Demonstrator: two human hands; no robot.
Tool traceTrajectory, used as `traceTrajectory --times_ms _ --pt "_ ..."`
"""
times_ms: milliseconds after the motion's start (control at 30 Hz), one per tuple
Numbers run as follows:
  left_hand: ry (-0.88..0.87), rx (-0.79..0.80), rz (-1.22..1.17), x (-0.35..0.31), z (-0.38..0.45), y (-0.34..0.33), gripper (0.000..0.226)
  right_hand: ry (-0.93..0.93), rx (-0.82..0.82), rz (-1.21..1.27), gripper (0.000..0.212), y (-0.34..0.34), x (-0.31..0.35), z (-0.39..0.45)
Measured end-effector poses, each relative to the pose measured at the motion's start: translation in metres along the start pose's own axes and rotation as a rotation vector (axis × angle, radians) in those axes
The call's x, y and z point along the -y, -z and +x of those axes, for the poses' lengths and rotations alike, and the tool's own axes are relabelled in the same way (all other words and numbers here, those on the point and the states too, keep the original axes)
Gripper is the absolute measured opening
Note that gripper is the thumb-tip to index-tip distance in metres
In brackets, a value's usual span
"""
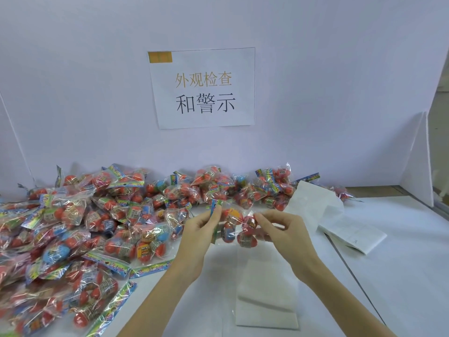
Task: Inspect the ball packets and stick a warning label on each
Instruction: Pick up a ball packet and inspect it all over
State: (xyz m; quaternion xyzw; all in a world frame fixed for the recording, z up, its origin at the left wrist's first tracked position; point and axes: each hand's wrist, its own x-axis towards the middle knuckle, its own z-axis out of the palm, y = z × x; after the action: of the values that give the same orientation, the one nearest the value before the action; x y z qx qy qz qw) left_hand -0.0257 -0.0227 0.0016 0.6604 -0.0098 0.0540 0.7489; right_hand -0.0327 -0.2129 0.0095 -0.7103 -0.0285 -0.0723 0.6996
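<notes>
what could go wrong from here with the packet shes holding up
1. The packet is only pinched at its edges by the left hand and right hand, in the air; it could slip and drop into the unsorted pile, so it may get missed or checked twice.
2. The label sheets lie right under the hands; a dropped packet or a forearm could shift or crease them.
</notes>
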Motion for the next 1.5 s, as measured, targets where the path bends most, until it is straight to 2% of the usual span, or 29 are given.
traceTrajectory --times_ms 67,167,300,400,533,700,833,900,1000,1133,1233,1300,1367,1433,1500 --pt "-0.033 0.002 0.014 0.000 -0.001 -0.003 0.030 0.043 -0.042 -0.003 0.016 -0.001 0.000 -0.001" --pt "-0.075 -0.051 -0.007 0.001 -0.003 -0.008 0.031 -0.025 -0.026 0.171 0.021 -0.006 0.001 -0.007" --pt "-0.125 -0.203 0.088 0.010 -0.001 -0.004 0.045 -0.162 0.185 0.204 0.026 -0.009 0.000 -0.008" --pt "-0.141 -0.252 0.156 0.009 0.003 -0.001 0.048 -0.215 0.342 0.146 0.034 -0.007 -0.003 -0.006" --pt "-0.149 -0.193 0.177 0.003 0.007 0.005 0.056 -0.179 0.345 0.119 0.024 -0.003 -0.005 -0.003" --pt "0.046 -0.195 -0.001 0.002 0.004 0.004 0.055 -0.158 0.308 0.089 0.020 -0.002 -0.005 -0.002" --pt "0.135 -0.024 -0.006 0.000 -0.002 -0.005 0.047 -0.151 0.245 0.045 0.020 -0.004 -0.006 -0.002" --pt "0.116 -0.003 0.026 -0.001 -0.005 -0.008 0.047 -0.132 0.215 0.018 0.020 -0.003 -0.005 0.000" --pt "0.072 -0.086 0.103 0.000 -0.005 -0.008 0.047 -0.132 0.175 -0.013 0.016 -0.001 -0.004 0.001" --pt "-0.007 -0.175 0.084 -0.002 -0.003 -0.002 0.053 -0.189 0.302 0.047 0.015 -0.003 -0.005 -0.002" --pt "-0.024 -0.121 0.194 -0.005 -0.003 0.002 0.057 -0.177 0.278 -0.031 0.012 -0.003 -0.007 -0.001" --pt "-0.099 -0.067 0.297 -0.005 -0.001 0.005 0.054 -0.144 0.243 -0.123 0.011 -0.002 -0.008 0.000" --pt "-0.191 0.045 0.395 -0.005 -0.001 0.006 0.059 -0.101 0.228 -0.182 0.010 -0.001 -0.008 0.000" --pt "-0.208 0.123 0.437 -0.005 -0.001 0.005 0.064 -0.083 0.241 -0.169 0.011 0.000 -0.008 0.000" --pt "-0.167 0.072 0.399 -0.004 -0.001 0.006 0.074 -0.109 0.305 -0.112 0.013 0.003 -0.005 0.001"
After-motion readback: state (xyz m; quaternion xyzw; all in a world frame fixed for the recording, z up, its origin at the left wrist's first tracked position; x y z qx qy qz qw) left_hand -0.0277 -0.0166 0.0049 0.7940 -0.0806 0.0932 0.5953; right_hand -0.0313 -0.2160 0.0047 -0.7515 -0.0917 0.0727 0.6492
